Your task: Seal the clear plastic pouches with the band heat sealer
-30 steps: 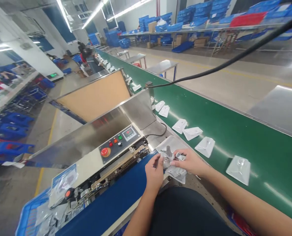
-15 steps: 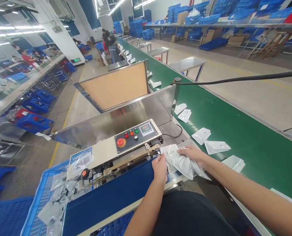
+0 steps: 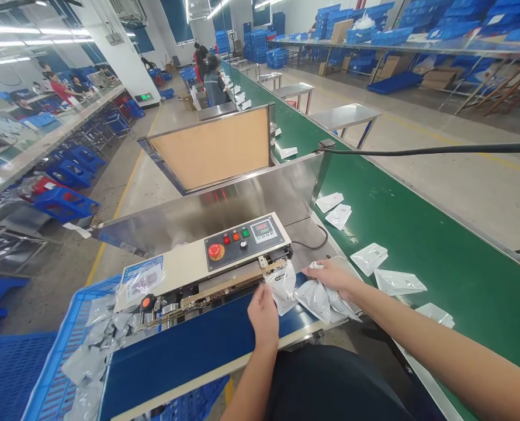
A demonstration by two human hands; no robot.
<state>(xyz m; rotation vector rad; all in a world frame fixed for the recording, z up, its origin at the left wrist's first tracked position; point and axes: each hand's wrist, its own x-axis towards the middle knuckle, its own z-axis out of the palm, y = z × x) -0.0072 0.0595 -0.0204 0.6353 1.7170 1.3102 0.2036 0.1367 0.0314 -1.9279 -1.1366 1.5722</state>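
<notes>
My left hand (image 3: 263,313) has its fingers closed at the edge of a white pouch (image 3: 281,287). That pouch's top edge meets the inlet of a band sealing machine (image 3: 242,245). To the right, my right hand (image 3: 332,276) is wrapped round a bunch of white pouches (image 3: 319,299), which hang fanned out over the end of the blue belt (image 3: 190,351). A gap separates the single pouch from the bunch. The fingertips of my left hand are partly hidden behind the pouch.
A green conveyor (image 3: 400,234) on the right carries scattered white pouches (image 3: 369,258). At the belt's left end, a blue basket (image 3: 54,351) holds several pouches. Behind the machine stand a metal panel (image 3: 225,204) and a framed board (image 3: 211,149). A black cable (image 3: 418,152) crosses the conveyor.
My left hand has moved left with one pouch, parting it from the bunch at the sealer's inlet. My right hand still holds the others. The view has shifted slightly.
</notes>
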